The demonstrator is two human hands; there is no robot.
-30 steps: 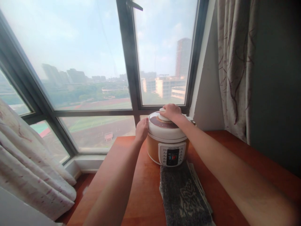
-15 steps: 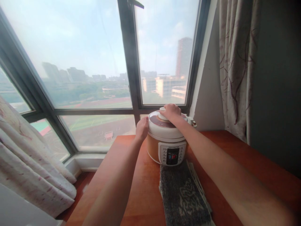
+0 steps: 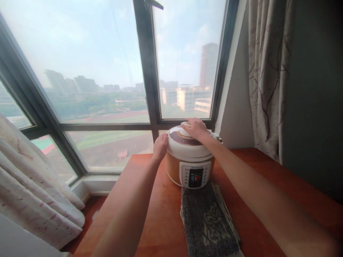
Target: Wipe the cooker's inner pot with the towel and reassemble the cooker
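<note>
On the table, a tan-and-white cooker, knob in right hand, left hand, grip unclear

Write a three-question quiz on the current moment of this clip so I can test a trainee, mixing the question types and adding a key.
1. Short answer: What is the right hand on?
2. True or false: The dark cloth lies on the table, on the wearer's side of the cooker.
3. Multiple choice: Which part of the lid is the left hand at?
A. The right edge
B. The left edge
C. The middle of the top

Key:
1. The knob on top of the lid.
2. True.
3. B.
</note>
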